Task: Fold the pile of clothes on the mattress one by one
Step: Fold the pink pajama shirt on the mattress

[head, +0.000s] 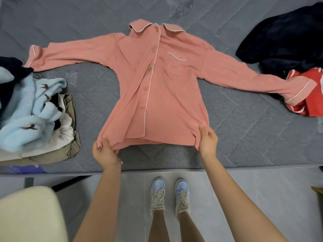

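Pink shirt point(157, 88) flat on mattress point(244, 133), buttoned, white piping, sleeves spread — left hand point(104, 152), right hand point(208, 142) each pinch its hem.

There is one wide-angle view, from the person's head. It looks forward and steeply down, from near, on the mattress point(244, 137) edge and the floor point(244, 198) below.
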